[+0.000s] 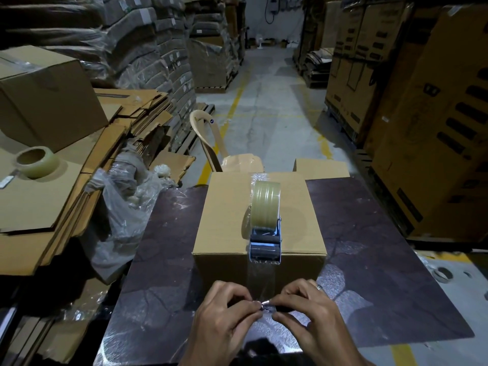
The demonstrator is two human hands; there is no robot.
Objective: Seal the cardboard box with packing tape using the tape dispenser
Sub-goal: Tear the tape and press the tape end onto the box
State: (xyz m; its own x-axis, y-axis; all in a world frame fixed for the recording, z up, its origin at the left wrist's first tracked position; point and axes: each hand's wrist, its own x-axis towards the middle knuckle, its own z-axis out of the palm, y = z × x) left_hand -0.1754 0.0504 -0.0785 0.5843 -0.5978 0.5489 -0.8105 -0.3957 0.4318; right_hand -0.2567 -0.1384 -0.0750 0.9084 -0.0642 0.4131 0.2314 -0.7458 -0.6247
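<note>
we have the cardboard box [253,215] on the dark worktop [369,260], the tape dispenser [264,223] resting at its near top edge. our left hand [224,320] and right hand [309,315] both pinch the tape end [262,286] hanging down the near face. we judge sealing is nearly done; next, tear and press it flat.

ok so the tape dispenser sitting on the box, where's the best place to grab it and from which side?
Probably the tape dispenser body just behind its roll, hand coming down from above. It rests on the cardboard box top with its blade end at the near edge and no handle visible. Both hands are pinching the tape strip, so one must let go first.
</note>
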